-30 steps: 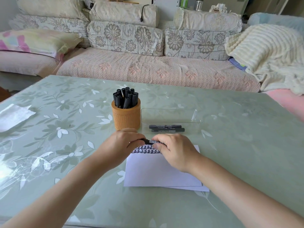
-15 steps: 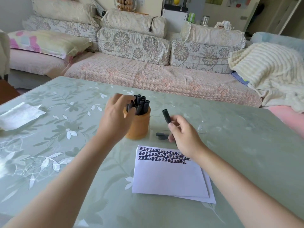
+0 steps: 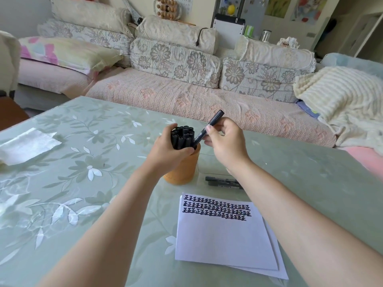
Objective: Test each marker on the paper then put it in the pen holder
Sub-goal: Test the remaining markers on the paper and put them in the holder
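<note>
An orange pen holder (image 3: pixel 182 170) stands mid-table, packed with several black markers (image 3: pixel 183 136). My left hand (image 3: pixel 167 152) wraps around that bundle of markers at the holder's top. My right hand (image 3: pixel 224 145) pinches one capped black marker (image 3: pixel 208 129), tilted, its lower end at the holder's mouth among the others. Two more black markers (image 3: pixel 223 181) lie on the table right of the holder. White paper (image 3: pixel 226 239) with three rows of black test marks lies in front.
A clear plastic box (image 3: pixel 209 162) sits behind the loose markers, partly hidden by my right arm. A white tissue (image 3: pixel 24 145) lies at the table's left. A sofa with cushions runs along the far edge of the green floral table (image 3: pixel 83 183).
Both hands left the paper and rose to the holder. My left hand closed around the marker bundle, and my right hand carried the marker over and tipped its lower end into the holder.
</note>
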Tool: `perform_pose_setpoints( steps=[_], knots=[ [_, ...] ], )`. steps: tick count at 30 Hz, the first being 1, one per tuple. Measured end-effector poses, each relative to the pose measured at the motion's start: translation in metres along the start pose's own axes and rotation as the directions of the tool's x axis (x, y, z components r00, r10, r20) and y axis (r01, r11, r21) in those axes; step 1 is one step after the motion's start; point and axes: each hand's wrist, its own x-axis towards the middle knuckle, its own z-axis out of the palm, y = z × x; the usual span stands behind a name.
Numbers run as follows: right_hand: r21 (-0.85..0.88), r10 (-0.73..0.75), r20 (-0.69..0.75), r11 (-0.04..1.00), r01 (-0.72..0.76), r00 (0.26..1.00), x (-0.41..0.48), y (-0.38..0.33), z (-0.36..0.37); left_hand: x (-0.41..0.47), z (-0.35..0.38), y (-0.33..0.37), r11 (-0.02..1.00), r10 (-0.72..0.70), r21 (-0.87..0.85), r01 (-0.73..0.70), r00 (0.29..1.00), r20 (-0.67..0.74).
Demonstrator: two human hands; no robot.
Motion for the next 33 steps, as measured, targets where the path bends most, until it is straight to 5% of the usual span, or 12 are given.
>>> perform_pose_setpoints(
  steps=[12, 18, 24, 28, 31, 33],
  knots=[
    [-0.439, 0.045, 0.304, 0.893, 0.098, 0.952, 0.007, -0.004, 0.012, 0.0, -0.004, 0.005, 0.985, 0.095, -0.143, -0.095, 0.995, -0.011],
    [-0.43, -0.032, 0.362, 0.881, 0.198, 0.932, 0.009, -0.003, 0.001, 0.002, -0.002, 0.008, 0.984, 0.122, -0.133, -0.117, 0.992, 0.028],
    [-0.406, 0.129, 0.584, 0.901, 0.151, 0.801, 0.002, 0.004, 0.008, 0.0, 0.003, 0.014, 0.984, 0.173, -0.053, -0.172, 0.985, 0.004],
    [-0.365, 0.126, 0.528, 0.926, 0.091, 0.84, 0.009, 0.007, -0.001, 0.0, 0.002, 0.013, 0.969, 0.234, 0.082, -0.231, 0.972, -0.02],
    [-0.541, 0.131, 0.427, 0.83, 0.137, 0.895, 0.013, 0.017, -0.028, 0.001, 0.002, 0.004, 0.926, 0.303, 0.239, -0.291, 0.953, -0.012],
    [-0.668, 0.221, 0.442, 0.728, 0.154, 0.869, 0.013, 0.028, -0.048, 0.002, 0.001, 0.001, 0.918, 0.311, 0.264, -0.295, 0.95, -0.018]
  ],
)
